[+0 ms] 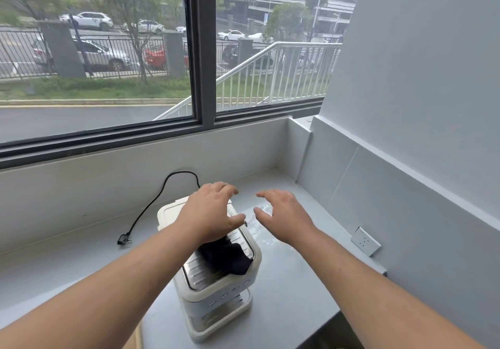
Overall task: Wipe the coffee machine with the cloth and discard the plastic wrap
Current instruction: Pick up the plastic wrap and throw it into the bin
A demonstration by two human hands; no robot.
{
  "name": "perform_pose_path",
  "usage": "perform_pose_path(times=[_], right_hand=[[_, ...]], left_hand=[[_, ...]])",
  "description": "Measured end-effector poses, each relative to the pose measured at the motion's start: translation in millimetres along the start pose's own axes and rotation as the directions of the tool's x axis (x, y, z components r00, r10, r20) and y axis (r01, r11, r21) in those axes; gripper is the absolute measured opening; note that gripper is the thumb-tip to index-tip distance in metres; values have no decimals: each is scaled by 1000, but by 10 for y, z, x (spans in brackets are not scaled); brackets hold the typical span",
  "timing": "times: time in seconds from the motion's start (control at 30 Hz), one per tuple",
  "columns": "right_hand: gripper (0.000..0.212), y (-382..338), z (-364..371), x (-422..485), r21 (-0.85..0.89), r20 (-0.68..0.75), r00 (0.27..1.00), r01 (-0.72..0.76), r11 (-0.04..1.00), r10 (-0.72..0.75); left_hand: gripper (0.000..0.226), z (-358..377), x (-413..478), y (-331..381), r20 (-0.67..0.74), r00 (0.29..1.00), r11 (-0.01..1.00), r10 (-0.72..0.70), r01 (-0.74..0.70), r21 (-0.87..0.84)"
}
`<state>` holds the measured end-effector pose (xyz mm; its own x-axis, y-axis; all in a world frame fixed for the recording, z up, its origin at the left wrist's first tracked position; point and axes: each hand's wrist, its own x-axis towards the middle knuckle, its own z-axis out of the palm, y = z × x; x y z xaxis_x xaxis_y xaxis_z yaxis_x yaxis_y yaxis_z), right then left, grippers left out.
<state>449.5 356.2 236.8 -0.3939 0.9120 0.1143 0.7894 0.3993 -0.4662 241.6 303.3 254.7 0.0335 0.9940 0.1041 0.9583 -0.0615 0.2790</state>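
Note:
A white coffee machine (pixel 216 292) stands on the grey counter (pixel 292 281), its ribbed metal top facing up. A black cloth (pixel 226 258) lies crumpled on that top. My left hand (pixel 213 210) hovers over the machine's back half, fingers spread and empty. My right hand (pixel 284 217) is to the right of the machine, also spread, above a patch of clear plastic wrap (pixel 261 220) that glints on the counter. Neither hand touches the cloth.
A black power cord (pixel 159 200) runs from the machine along the counter to its plug (pixel 123 239) on the left. A wall socket (pixel 365 241) sits low on the right wall. A window ledge and wall bound the counter at the back.

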Motion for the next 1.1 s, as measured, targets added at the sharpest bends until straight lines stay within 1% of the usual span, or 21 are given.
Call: perform_pose_path(times=[0.3, 0.5, 0.63, 0.8, 0.97, 1.1], right_hand=[[71, 751, -162, 201, -51, 97, 994, -40, 998, 45], [78, 1336, -87, 258, -89, 173, 975, -127, 988, 141], [81, 1670, -28, 340, -120, 216, 960, -157, 980, 180], [85, 1931, 109, 455, -140, 289, 938, -156, 978, 191], [89, 2039, 354, 570, -117, 356, 918, -142, 983, 175], [101, 2035, 555, 659, -113, 404, 891, -177, 978, 208]], left_hand=[[73, 343, 427, 455, 61, 998, 999, -35, 32, 44], [72, 604, 709, 744, 97, 994, 997, -41, 34, 74], [72, 743, 919, 895, 112, 991, 994, -68, 58, 95], [71, 942, 1094, 1002, 153, 981, 989, -120, 105, 101], [72, 1167, 1186, 1041, 193, 966, 982, -171, 152, 108], [70, 1269, 1238, 1018, 215, 951, 973, -221, 198, 120]])
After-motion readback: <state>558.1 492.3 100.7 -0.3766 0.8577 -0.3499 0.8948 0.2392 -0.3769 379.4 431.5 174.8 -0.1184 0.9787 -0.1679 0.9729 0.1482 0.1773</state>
